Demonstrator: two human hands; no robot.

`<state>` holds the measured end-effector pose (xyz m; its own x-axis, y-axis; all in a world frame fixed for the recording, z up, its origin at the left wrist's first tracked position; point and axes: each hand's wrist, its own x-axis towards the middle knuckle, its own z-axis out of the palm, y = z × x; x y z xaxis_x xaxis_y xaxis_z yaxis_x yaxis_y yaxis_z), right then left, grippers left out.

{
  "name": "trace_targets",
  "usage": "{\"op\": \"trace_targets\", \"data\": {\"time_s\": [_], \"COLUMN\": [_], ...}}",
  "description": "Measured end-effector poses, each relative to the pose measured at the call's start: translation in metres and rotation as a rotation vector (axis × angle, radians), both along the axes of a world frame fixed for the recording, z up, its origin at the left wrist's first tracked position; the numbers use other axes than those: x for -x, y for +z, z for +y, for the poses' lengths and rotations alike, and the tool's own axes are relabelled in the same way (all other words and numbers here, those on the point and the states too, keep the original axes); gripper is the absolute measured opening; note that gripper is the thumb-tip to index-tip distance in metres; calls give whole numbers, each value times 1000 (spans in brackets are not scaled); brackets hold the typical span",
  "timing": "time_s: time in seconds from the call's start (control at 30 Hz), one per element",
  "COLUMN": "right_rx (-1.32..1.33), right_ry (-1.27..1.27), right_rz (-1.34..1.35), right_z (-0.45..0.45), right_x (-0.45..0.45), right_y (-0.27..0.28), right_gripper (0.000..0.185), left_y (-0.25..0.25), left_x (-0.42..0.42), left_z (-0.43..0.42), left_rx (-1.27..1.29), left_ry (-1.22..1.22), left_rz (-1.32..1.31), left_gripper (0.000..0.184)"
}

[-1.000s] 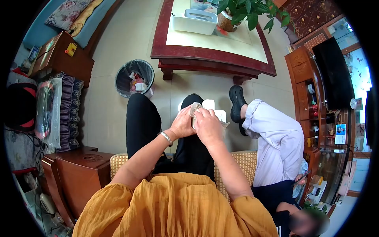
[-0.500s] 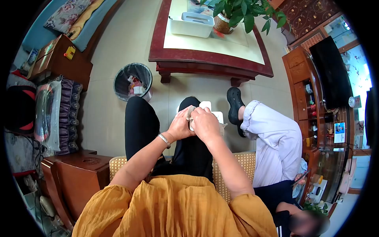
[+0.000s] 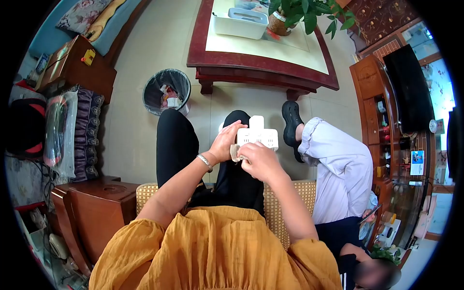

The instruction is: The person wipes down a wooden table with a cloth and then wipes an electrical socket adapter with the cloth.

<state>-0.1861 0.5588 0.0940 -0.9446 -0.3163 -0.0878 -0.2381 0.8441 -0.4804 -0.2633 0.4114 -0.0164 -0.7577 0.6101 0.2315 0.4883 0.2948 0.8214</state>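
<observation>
A white multi-socket plug adapter (image 3: 263, 137) is held up above my right knee, its slotted face turned up and a rounded block sticking out at the far end. My left hand (image 3: 223, 143) grips its left side, fingers stretched along the edge and partly hidden behind it. In my right hand (image 3: 261, 160) a beige cloth (image 3: 235, 152) is bunched between closed fingers, pressed at the adapter's near left corner.
A lined trash bin (image 3: 166, 92) with litter stands beyond my left knee. Ahead is a red-framed coffee table (image 3: 261, 60) bearing a white tissue box (image 3: 240, 24) and a potted plant (image 3: 280, 23). At right sits another person (image 3: 340, 164) holding a phone.
My right hand has drawn back toward me with the cloth, uncovering the adapter's slotted face. The adapter now lies flatter to view. My left hand's fingers have straightened.
</observation>
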Motion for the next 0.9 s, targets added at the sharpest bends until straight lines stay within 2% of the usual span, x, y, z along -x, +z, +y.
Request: {"op": "trace_targets", "data": {"time_s": [0.07, 0.13, 0.3, 0.47, 0.57, 0.9], "right_rx": [77, 198, 97, 33, -112, -292], "right_ry": [-39, -186, -370, -324, -206, -244], "right_rz": [-10, 78, 208, 284, 215, 184], "right_z": [9, 19, 36, 33, 30, 3], "right_x": [-11, -17, -7, 13, 21, -2], "right_y": [1, 4, 14, 7, -6, -21], "right_gripper": [19, 20, 18, 19, 32, 28], "left_y": [3, 9, 9, 10, 9, 12], "left_x": [-2, -3, -3, -3, -4, -3], "left_z": [3, 5, 7, 7, 8, 7], "left_rx": [14, 80, 95, 84, 87, 74], "left_ry": [22, 40, 41, 38, 52, 38], "left_rz": [-10, -35, -43, -43, -32, -24], "left_gripper": [74, 78, 80, 79, 80, 76]}}
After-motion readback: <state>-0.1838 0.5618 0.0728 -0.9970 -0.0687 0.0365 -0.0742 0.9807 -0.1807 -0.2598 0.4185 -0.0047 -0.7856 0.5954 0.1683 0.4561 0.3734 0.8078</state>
